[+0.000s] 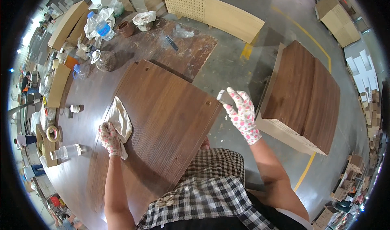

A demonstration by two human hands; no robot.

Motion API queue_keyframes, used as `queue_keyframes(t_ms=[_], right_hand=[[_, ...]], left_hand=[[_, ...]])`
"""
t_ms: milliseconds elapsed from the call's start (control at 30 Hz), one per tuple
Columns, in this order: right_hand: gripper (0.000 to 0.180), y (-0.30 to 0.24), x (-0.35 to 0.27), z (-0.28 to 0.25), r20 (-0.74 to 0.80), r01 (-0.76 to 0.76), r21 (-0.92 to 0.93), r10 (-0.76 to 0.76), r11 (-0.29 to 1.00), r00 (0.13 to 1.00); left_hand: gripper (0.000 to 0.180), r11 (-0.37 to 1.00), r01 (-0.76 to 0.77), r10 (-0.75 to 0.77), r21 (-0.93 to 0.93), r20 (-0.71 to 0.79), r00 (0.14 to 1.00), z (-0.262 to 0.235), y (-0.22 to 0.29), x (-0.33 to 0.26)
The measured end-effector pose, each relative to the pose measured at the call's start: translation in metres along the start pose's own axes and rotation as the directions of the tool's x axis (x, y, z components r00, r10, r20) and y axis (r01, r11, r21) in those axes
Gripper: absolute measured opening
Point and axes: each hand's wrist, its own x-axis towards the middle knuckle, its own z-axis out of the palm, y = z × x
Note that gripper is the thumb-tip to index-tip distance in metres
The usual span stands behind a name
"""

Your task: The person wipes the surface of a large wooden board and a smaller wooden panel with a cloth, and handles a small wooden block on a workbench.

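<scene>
A brown wood-grain panel [166, 108] lies in front of me on the worktable, with small round holes near its edges. My left hand [109, 138], in a white glove with a pink pattern, is closed on a white cloth [122, 118] that rests on the panel's left part. At the panel's right corner, my right hand [243, 116], gloved alike, pinches a small grey-white block [226, 97] between thumb and fingers. Whether the block touches the panel's edge, I cannot tell.
On the worktable [75, 122] stand a clear plastic jar [67, 152], a tape roll [52, 134], a round jar [105, 61] and a water bottle [102, 28]. A stack of brown panels [302, 91] stands to the right. Pale boards [231, 18] stand beyond the table.
</scene>
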Motion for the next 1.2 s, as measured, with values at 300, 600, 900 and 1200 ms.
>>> queue_keyframes(t_ms=[300, 600, 900, 1200], right_hand=[[0.049, -0.052, -0.085, 0.014, 0.11, 0.216, 0.155, -0.234, 0.964, 0.966], [0.04, -0.062, -0.074, 0.036, -0.112, 0.139, -0.08, -0.148, 0.987, 0.983], [0.037, -0.212, -0.217, 0.042, 0.191, 0.338, 0.26, -0.391, 0.904, 0.9], [0.042, -0.217, -0.226, 0.063, 0.12, 0.325, 0.0, -0.322, 0.946, 0.939]], left_hand=[[0.014, 0.997, -0.007, 0.004, -0.071, -0.037, 0.999, 0.002, -0.017, 0.002], [0.018, 0.993, -0.097, 0.102, -0.068, 0.073, 0.992, -0.039, -0.037, -0.038], [0.009, 0.986, -0.15, 0.151, 0.069, -0.016, 0.988, -0.164, -0.153, -0.142], [0.013, 0.974, 0.074, -0.039, 0.213, -0.167, 0.985, -0.233, -0.243, -0.206]])
